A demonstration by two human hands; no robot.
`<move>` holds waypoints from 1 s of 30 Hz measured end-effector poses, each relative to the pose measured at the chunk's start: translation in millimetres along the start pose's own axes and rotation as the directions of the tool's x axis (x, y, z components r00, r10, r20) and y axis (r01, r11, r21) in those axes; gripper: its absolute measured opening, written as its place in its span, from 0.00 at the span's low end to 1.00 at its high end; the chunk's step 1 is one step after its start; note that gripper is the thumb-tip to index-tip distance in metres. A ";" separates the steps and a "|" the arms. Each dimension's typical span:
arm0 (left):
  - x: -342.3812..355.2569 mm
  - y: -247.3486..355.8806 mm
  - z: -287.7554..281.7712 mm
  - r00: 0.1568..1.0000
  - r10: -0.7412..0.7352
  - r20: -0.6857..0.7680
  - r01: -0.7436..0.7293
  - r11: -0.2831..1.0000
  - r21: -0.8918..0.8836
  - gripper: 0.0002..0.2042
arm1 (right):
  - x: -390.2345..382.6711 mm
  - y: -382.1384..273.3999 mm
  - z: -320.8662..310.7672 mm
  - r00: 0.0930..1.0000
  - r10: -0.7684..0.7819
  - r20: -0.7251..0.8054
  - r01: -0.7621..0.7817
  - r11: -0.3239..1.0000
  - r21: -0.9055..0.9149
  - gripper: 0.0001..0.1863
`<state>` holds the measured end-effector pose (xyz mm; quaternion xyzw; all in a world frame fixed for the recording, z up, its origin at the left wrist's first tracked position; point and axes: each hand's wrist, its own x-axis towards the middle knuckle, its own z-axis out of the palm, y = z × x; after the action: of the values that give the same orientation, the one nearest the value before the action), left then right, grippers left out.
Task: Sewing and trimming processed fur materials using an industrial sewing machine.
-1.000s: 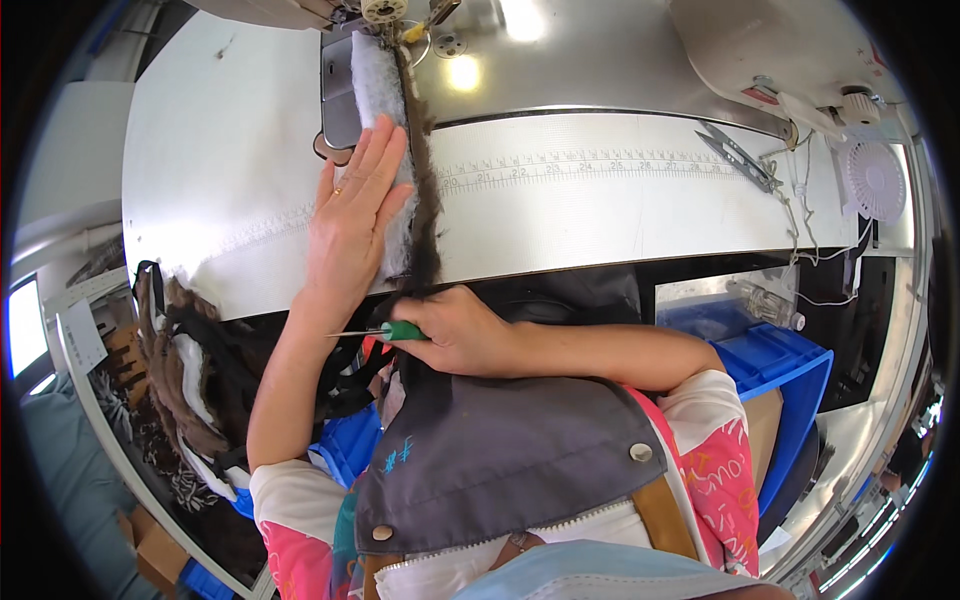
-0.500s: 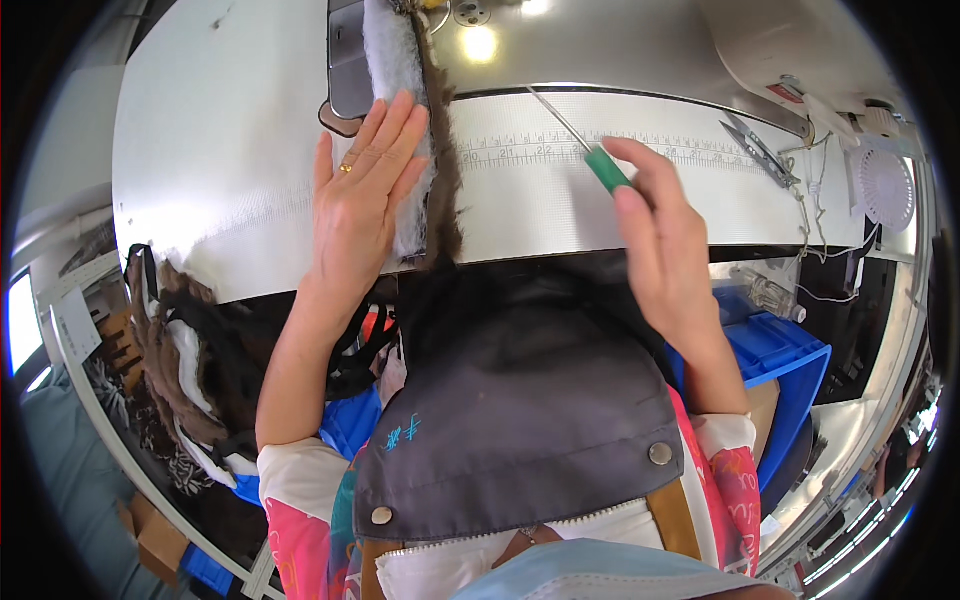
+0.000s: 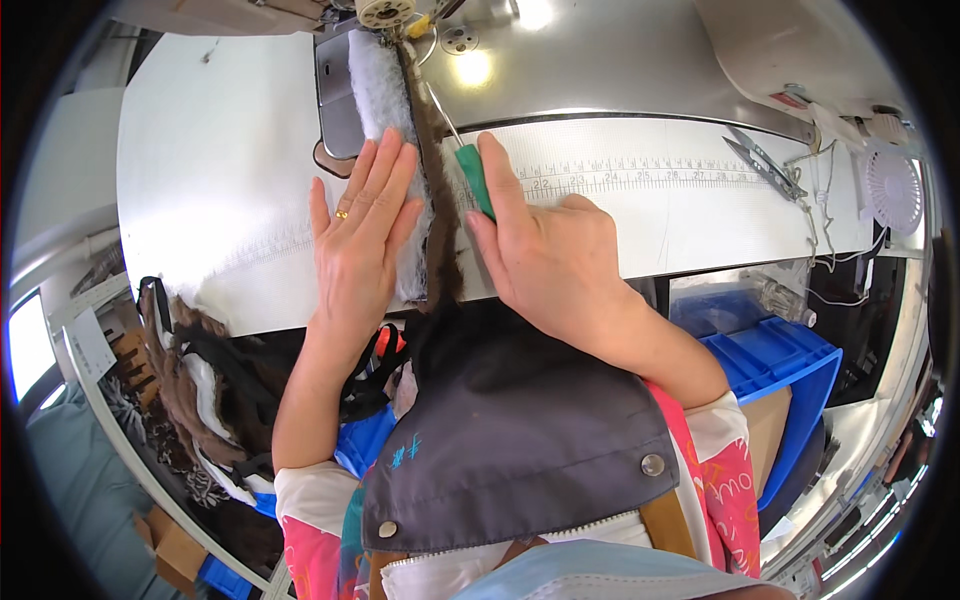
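Observation:
A long strip of fur (image 3: 378, 80), white pile on its left and brown along its right edge, runs toward me from the sewing machine (image 3: 385, 12). On the white side my left hand (image 3: 358, 245) lies flat, fingers stretched out and a ring on one of them. Just right of the strip, my right hand (image 3: 550, 250) is closed around the green handle of an awl (image 3: 473, 178). The awl's thin metal shaft points up and left, its tip at or very near the brown edge. Whether the tip touches the fur I cannot tell.
The white tabletop (image 3: 220, 150) carries a printed ruler scale. Thread snips (image 3: 765, 165) with loose cord and a small white fan (image 3: 890, 190) are at the right. Below the table are a blue crate (image 3: 775, 355) and, at left, a heap of fur pieces (image 3: 195, 370).
My right hand has swung left with the awl, from over the ruler scale to beside the fur. My left hand stays flat on the strip, and the whole view has shifted slightly.

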<state>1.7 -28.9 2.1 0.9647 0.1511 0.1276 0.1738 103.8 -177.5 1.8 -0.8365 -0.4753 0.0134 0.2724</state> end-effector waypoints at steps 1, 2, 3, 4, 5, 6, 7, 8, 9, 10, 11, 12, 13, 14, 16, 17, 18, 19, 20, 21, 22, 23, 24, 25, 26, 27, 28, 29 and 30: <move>-0.2 -0.1 -0.3 1.000 0.001 0.004 -0.001 1.000 -0.003 0.20 | 0.4 -0.1 1.7 1.000 -0.004 0.003 0.004 1.000 -0.006 0.27; -0.1 -0.5 -0.3 1.000 0.002 0.005 -0.002 1.000 -0.006 0.20 | 1.7 -0.2 3.2 1.000 -0.010 0.005 0.010 1.000 -0.012 0.27; -0.1 -1.0 -0.3 1.000 0.004 0.005 -0.003 1.000 -0.006 0.21 | 2.7 -0.5 3.0 1.000 -0.021 -0.013 0.020 1.000 -0.015 0.27; -0.3 -1.3 -0.2 1.000 0.004 0.004 -0.004 1.000 -0.007 0.21 | 4.1 -1.3 2.8 1.000 -0.017 0.014 0.018 1.000 -0.020 0.27; -0.5 -1.6 0.1 1.000 0.003 0.004 -0.003 1.000 -0.008 0.21 | 6.4 -2.8 3.0 1.000 -0.019 0.021 0.019 1.000 -0.021 0.26; -0.4 -2.0 0.3 1.000 0.003 0.000 -0.003 1.000 -0.015 0.21 | 8.4 -4.1 3.1 0.999 -0.020 0.027 0.021 1.000 -0.022 0.26; -0.4 -2.2 0.5 1.000 0.004 -0.003 -0.004 1.000 -0.023 0.21 | 11.2 -5.7 4.1 0.999 -0.028 0.042 0.030 0.999 -0.046 0.26; -0.3 -2.4 0.7 1.000 0.005 -0.006 -0.005 1.000 -0.030 0.22 | 13.6 -7.0 5.3 0.998 -0.034 0.058 0.038 0.997 -0.069 0.26; -0.2 -2.3 0.9 1.000 0.002 -0.004 -0.002 0.999 -0.036 0.22 | 15.5 -7.4 6.3 0.996 -0.040 0.073 0.047 0.995 -0.093 0.25; -0.3 -2.1 0.7 1.000 -0.001 -0.002 0.001 0.999 -0.042 0.22 | 16.8 -8.9 6.5 0.995 -0.054 0.087 0.065 0.989 -0.130 0.26; 0.0 -1.8 0.8 1.000 -0.004 -0.002 0.004 0.999 -0.048 0.22 | 17.1 -9.0 6.0 0.993 -0.068 0.101 0.084 0.982 -0.168 0.26; -0.4 -1.2 0.4 1.000 -0.008 0.007 0.008 0.999 -0.043 0.22 | 17.0 -9.0 5.3 0.987 -0.087 0.134 0.111 0.976 -0.188 0.26; -0.6 -0.6 -0.2 1.000 -0.012 0.015 0.013 0.999 -0.038 0.22 | 15.8 -8.9 3.8 0.981 -0.125 0.149 0.157 0.962 -0.223 0.27; -0.6 -0.1 -0.5 1.000 -0.017 0.018 0.018 0.999 -0.030 0.22 | 14.3 -7.0 0.5 0.969 -0.168 0.183 0.210 0.948 -0.239 0.27; -0.3 0.6 -1.0 0.999 -0.013 0.029 0.014 0.999 -0.041 0.22 | 9.7 -5.0 -5.3 0.944 -0.224 0.243 0.281 0.931 -0.232 0.29; -0.2 0.9 -1.0 0.999 -0.012 0.032 0.013 0.999 -0.040 0.21 | 7.1 -3.9 -8.2 0.933 -0.239 0.268 0.299 0.931 -0.210 0.30; 0.5 0.7 -1.3 1.000 0.004 0.030 -0.004 1.000 -0.030 0.21 | 3.8 -3.8 -10.2 0.932 -0.254 0.259 0.309 0.930 -0.201 0.31; 1.4 0.3 -1.3 0.999 0.020 0.029 -0.020 1.000 -0.015 0.20 | 0.7 -2.9 -12.8 0.917 -0.252 0.311 0.314 0.935 -0.167 0.30; 1.6 0.2 -1.4 0.999 0.034 0.028 -0.034 0.999 0.000 0.20 | -2.8 -2.6 -14.5 0.909 -0.253 0.330 0.314 0.938 -0.146 0.30; 2.0 0.0 -1.5 0.999 0.039 0.024 -0.040 0.999 0.010 0.20 | -6.5 -1.5 -17.3 0.902 -0.254 0.349 0.313 0.942 -0.124 0.30; 2.2 0.0 -1.5 0.999 0.044 0.018 -0.044 0.999 0.020 0.19 | -9.9 2.1 -21.2 0.897 -0.258 0.360 0.303 0.950 -0.074 0.30; 2.3 0.1 -1.5 0.999 0.048 0.011 -0.048 0.998 0.031 0.19 | -13.4 6.3 -26.0 0.891 -0.263 0.371 0.292 0.956 -0.023 0.29; 2.4 0.3 -1.4 0.999 0.048 0.008 -0.048 0.998 0.040 0.19 | -16.9 11.0 -32.1 0.891 -0.274 0.363 0.279 0.959 0.038 0.29; 2.6 0.5 -1.2 0.999 0.048 0.003 -0.048 0.998 0.049 0.19 | -19.9 16.1 -38.1 0.900 -0.241 0.363 0.220 0.970 0.101 0.28; 2.5 0.7 -1.2 0.999 0.046 -0.001 -0.046 0.997 0.063 0.19 | -22.5 21.0 -45.0 0.912 -0.216 0.349 0.163 0.971 0.175 0.28; 2.4 1.0 -1.1 0.999 0.047 -0.006 -0.046 0.997 0.064 0.19 | -23.4 24.8 -49.2 0.919 -0.174 0.353 0.092 0.967 0.238 0.27; 2.3 1.2 -1.2 0.999 0.048 -0.006 -0.048 0.996 0.070 0.19 | -22.4 27.0 -51.2 0.944 -0.132 0.303 0.054 0.966 0.253 0.27; 2.3 1.2 -1.3 0.999 0.050 -0.006 -0.049 0.996 0.076 0.19 | -19.9 28.0 -50.4 0.960 -0.129 0.248 0.070 0.970 0.233 0.25; 2.4 1.2 -1.0 0.998 0.053 -0.015 -0.051 0.996 0.075 0.19 | -14.7 28.1 -46.0 0.976 -0.118 0.180 0.079 0.974 0.212 0.24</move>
<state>3.9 -28.9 3.9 0.9730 0.1321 0.1347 0.1331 130.9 -220.9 24.3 -0.7743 -0.5366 0.1289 0.3097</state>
